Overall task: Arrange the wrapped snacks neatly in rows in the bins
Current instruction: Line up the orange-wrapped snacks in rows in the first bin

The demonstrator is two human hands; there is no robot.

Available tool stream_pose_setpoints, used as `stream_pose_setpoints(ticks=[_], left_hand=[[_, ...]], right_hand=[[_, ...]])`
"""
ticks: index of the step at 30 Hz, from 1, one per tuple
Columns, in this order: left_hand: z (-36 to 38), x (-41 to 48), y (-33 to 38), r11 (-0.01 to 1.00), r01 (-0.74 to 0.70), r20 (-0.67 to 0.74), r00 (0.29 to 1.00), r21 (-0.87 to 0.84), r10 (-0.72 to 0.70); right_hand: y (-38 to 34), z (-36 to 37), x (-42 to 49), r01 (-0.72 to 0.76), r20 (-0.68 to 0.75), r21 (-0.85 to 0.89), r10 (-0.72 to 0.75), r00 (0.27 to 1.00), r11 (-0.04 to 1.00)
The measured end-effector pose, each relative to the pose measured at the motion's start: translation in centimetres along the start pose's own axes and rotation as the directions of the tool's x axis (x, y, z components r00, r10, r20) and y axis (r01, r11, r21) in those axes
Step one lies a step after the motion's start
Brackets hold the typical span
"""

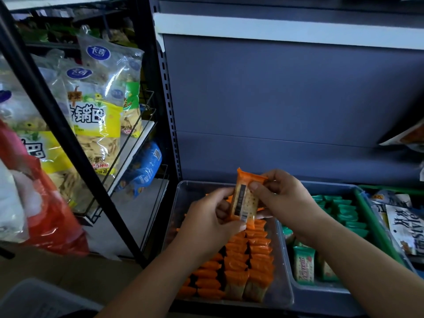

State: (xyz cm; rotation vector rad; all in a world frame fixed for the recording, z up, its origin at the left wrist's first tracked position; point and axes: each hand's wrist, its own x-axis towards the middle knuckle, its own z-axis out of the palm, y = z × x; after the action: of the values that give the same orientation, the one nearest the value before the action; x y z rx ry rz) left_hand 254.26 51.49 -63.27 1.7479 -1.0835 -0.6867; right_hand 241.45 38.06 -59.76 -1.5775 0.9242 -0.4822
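- Nearest me, bottom left, I see the corner of a grey basket (pixel 34 299), well clear of both arms.
- The clear bin (pixel 285 292) sits straight ahead on the shelf. Orange packs (pixel 249 260) stand in it in tight rows that run from its front wall back under my hands.
- A bare strip of bin floor shows along the right wall beside those rows, and more bare floor shows at the far left corner.
- Touching its right side is a second bin (pixel 321 291) with green packs (pixel 304 266): a few stand at the front and a row lies further back. My right forearm crosses over it.
- Right of that I see a green crate edge (pixel 377 228) with printed bags (pixel 403 228) lying behind it.
- The left grip (pixel 211 216) pinches the lower end of one orange pack (pixel 245 199), thumb on the front by the barcode, fingers behind.
- The right grip (pixel 284 198) pinches the same pack near its top, thumb on the front.
- That pack is held nearly upright, tilted slightly, in the air above the far half of the clear bin and not touching the rows.
- To the left a black post (pixel 75 157) slants across, and behind it a wire rack (pixel 146 115) carries yellow snack bags (pixel 98 115), a blue bag (pixel 146 168) and a red bag (pixel 50 210).
- Behind the bins rises a grey back panel (pixel 275 99), with open air up to the white-edged upper shelf (pixel 275 28).
- A bag corner (pixel 406 136) juts in at the right edge.
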Motion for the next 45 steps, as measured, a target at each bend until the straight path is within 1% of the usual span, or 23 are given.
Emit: stream_pose_setpoints(ticks=[2, 5, 7, 9, 11, 14, 15, 17, 19, 21, 23, 25, 27, 29, 31, 33, 35, 36, 37, 38, 41, 43, 45], left_hand=[[0.1, -0.2, -0.3, 1.000, 0.001, -0.034, 0.999, 0.030, 0.000], [-0.1, -0.6, -0.7, 0.981, -0.012, -0.093, 0.995, 0.191, 0.031], [0.0, -0.9, -0.7, 0.971, -0.042, -0.116, 0.991, 0.237, 0.071], [0.1, -1.2, -0.4, 0.977, -0.061, -0.127, 0.988, 0.203, 0.088], [0.1, -1.2, -0.7, 0.973, -0.064, -0.125, 0.988, 0.222, 0.094], [-0.5, -0.4, -2.1, 0.976, -0.013, -0.123, 0.992, 0.217, 0.041], [-0.9, 0.0, -2.6, 0.980, 0.008, -0.116, 0.993, 0.197, 0.015], [-1.4, 0.6, -3.2, 0.994, 0.028, -0.078, 0.997, 0.107, -0.020], [-1.8, 1.1, -4.0, 0.999, 0.040, -0.020, 0.999, 0.023, -0.039], [-2.3, 1.7, -5.3, 0.999, 0.035, -0.002, 0.999, 0.025, -0.035], [-2.9, 2.7, -7.4, 0.987, 0.037, -0.031, 0.999, 0.159, -0.032], [-3.9, 3.7, -9.1, 0.950, 0.113, -0.083, 0.992, 0.290, -0.092], [-4.6, 4.6, -10.4, 0.931, 0.146, -0.093, 0.988, 0.336, -0.122], [-4.6, 5.3, -11.5, 0.919, 0.137, -0.062, 0.990, 0.370, -0.123], [-4.4, 5.7, -12.3, 0.904, 0.089, -0.029, 0.996, 0.418, -0.085], [-3.9, 6.2, -13.1, 0.898, 0.028, 0.013, 0.999, 0.439, -0.038], [-3.2, 7.0, -13.9, 0.890, 0.001, 0.065, 0.997, 0.457, -0.035], [-2.8, 7.5, -14.3, 0.889, 0.000, 0.090, 0.995, 0.457, -0.046], [-2.4, 8.0, -14.6, 0.892, 0.007, 0.107, 0.992, 0.453, -0.062], [-2.0, 8.5, -14.9, 0.892, 0.014, 0.110, 0.991, 0.453, -0.072], [-0.8, 10.0, -15.3, 0.874, 0.059, 0.094, 0.988, 0.482, -0.119], [0.1, 10.8, -15.8, 0.863, 0.089, 0.091, 0.984, 0.497, -0.154], [0.8, 11.3, -16.1, 0.855, 0.113, 0.077, 0.982, 0.507, -0.175]], right_hand=[[0.0, 0.1, -0.3, 0.003, -0.009, -0.003, -0.003, 1.000, 1.000], [-0.2, 0.5, -0.7, 0.020, -0.033, -0.020, -0.020, 0.999, 1.000], [0.2, 1.0, -0.9, 0.020, -0.053, -0.016, -0.021, 0.998, 1.000], [0.6, 1.7, -1.2, 0.045, -0.047, -0.083, -0.049, 0.998, 0.996], [1.1, 2.1, -1.0, 0.066, 0.018, -0.184, -0.064, 0.998, 0.981], [1.4, 2.3, -0.3, 0.082, 0.153, -0.133, -0.061, 0.986, 0.988], [1.5, 2.3, 0.2, 0.110, 0.150, -0.156, -0.086, 0.985, 0.982], [1.7, 2.2, 1.3, 0.184, 0.150, -0.272, -0.147, 0.978, 0.945], [2.0, 2.4, 2.6, 0.222, 0.210, -0.322, -0.159, 0.965, 0.920], [2.6, 2.9, 4.0, 0.229, 0.264, -0.347, -0.140, 0.954, 0.910], [3.5, 3.7, 5.4, 0.236, 0.274, -0.387, -0.133, 0.953, 0.891], [4.6, 4.6, 6.7, 0.227, 0.259, -0.453, -0.117, 0.959, 0.862], [6.0, 5.3, 7.9, 0.222, 0.263, -0.530, -0.090, 0.960, 0.818], [7.8, 6.0, 8.9, 0.205, 0.304, -0.600, -0.017, 0.953, 0.774], [9.5, 6.6, 9.6, 0.214, 0.339, -0.658, 0.031, 0.940, 0.722], [10.9, 7.1, 9.9, 0.253, 0.386, -0.704, 0.059, 0.921, 0.664], [11.3, 7.2, 10.4, 0.315, 0.461, -0.740, 0.107, 0.881, 0.595], [11.2, 7.0, 10.8, 0.338, 0.493, -0.738, 0.123, 0.861, 0.584], [11.0, 6.6, 11.1, 0.344, 0.509, -0.718, 0.120, 0.852, 0.606], [10.7, 6.2, 11.4, 0.325, 0.500, -0.688, 0.099, 0.860, 0.650], [10.0, 4.3, 11.6, 0.228, 0.340, -0.570, -0.026, 0.940, 0.789], [10.2, 3.3, 11.1, 0.180, 0.254, -0.507, -0.053, 0.966, 0.843], [10.8, 2.4, 10.5, 0.148, 0.238, -0.485, -0.033, 0.971, 0.862]])
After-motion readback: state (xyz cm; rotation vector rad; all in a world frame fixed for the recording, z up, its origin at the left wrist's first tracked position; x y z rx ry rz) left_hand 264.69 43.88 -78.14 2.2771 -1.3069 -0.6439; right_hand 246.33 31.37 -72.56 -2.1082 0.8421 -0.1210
